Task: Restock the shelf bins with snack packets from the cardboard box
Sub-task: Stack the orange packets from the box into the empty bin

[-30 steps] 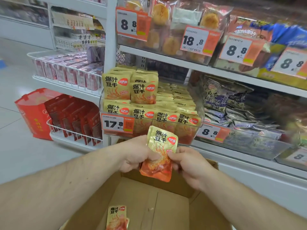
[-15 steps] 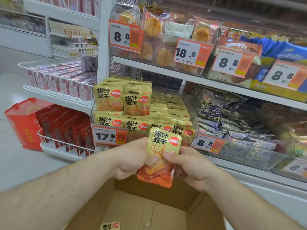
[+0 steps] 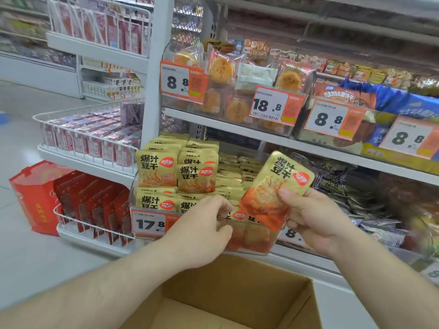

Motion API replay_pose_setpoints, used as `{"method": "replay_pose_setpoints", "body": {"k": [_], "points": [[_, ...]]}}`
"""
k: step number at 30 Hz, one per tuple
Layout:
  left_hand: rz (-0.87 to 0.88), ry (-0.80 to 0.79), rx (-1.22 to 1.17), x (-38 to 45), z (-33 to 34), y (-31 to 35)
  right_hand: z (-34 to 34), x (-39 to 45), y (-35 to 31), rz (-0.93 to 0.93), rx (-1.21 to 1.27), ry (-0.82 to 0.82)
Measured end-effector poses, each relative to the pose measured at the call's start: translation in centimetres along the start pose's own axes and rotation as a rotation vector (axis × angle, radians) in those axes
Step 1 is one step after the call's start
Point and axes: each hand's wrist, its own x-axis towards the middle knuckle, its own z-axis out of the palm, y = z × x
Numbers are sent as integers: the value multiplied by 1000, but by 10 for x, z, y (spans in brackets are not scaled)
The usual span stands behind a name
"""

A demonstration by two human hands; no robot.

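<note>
My right hand grips a yellow-and-orange snack packet, tilted to the right, just in front of the clear shelf bin. That bin holds several matching packets stacked in rows. My left hand has let the packet go and hovers at the bin's front edge with fingers loosely curled, holding nothing. The open cardboard box sits below both forearms; its inside is mostly out of view.
A 17.8 price tag hangs on the bin's front. Dark purple packets fill the bin to the right. Pastry bins sit on the shelf above. Red bags and a red carton stand at the left, on and beside a wire rack.
The packet, held in both hands before, is now in my right hand alone and has risen, tilting right. My left hand released it and moved to the bin's front. The view has moved closer to the shelf.
</note>
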Motion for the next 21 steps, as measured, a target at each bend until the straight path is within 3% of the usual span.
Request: {"method": "replay_pose_setpoints", "body": {"k": [4, 11, 16, 21], "points": [[167, 13, 386, 36, 11, 10, -13, 34, -19, -145, -63, 130], [27, -52, 757, 117, 32, 14, -9, 75, -22, -279, -145, 190], [-160, -139, 753, 154, 43, 10, -13, 93, -18, -323, -158, 181], [-159, -108, 722, 156, 50, 3, -14, 105, -5, -314, -177, 187]]}}
